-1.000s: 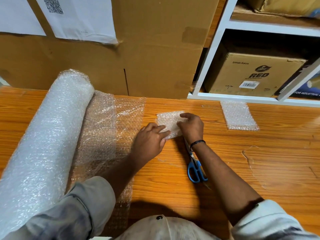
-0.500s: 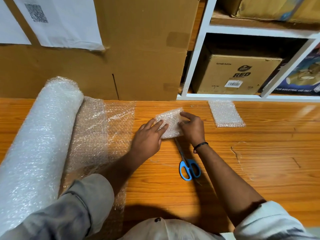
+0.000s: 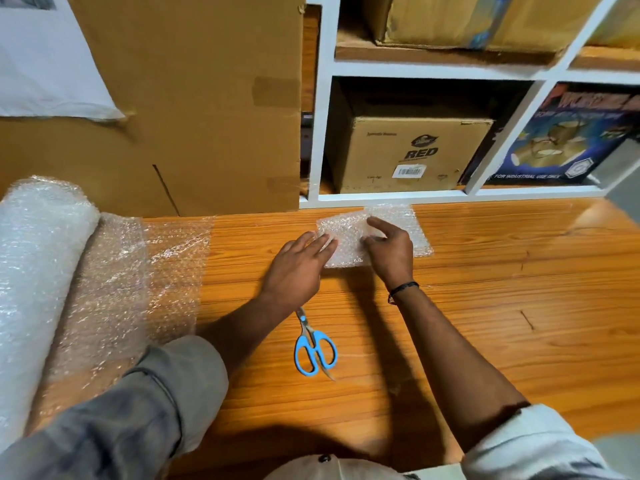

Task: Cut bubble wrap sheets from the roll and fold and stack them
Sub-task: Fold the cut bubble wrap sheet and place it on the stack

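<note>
Count on your table (image 3: 519, 323): one bubble wrap roll (image 3: 38, 289), one unrolled length (image 3: 138, 282) still joined to it, two cut folded sheets, one pair of scissors (image 3: 313, 348), two hands.

Your left hand (image 3: 298, 268) lies flat with its fingers straight. The fingertips touch the left edge of the nearer folded sheet (image 3: 343, 247). Your right hand (image 3: 389, 254) rests on top of that sheet with thumb and forefinger apart. I cannot tell whether it grips or only presses. A dark wristband (image 3: 401, 289) sits on that wrist.

The nearer folded sheet overlaps the second folded sheet (image 3: 415, 226). That second one lies flat near the table's far edge, just in front of the white shelf unit (image 3: 322, 133).

Edges and room: the roll lies along the left side, and the unrolled length reaches towards the table's middle. The scissors lie closed between your forearms, blue handles towards you, apart from both sheets. Bare wood shows to the right of your right arm. A large cardboard box (image 3: 194, 98) stands at the far edge behind the roll, with white paper (image 3: 45, 64) on its face.

Containers: the shelf's lower left compartment holds one brown carton marked RED (image 3: 408, 154). The lower right compartment holds one printed carton (image 3: 571, 140). The upper shelf holds one brown carton (image 3: 450, 19), cut off by the frame.
</note>
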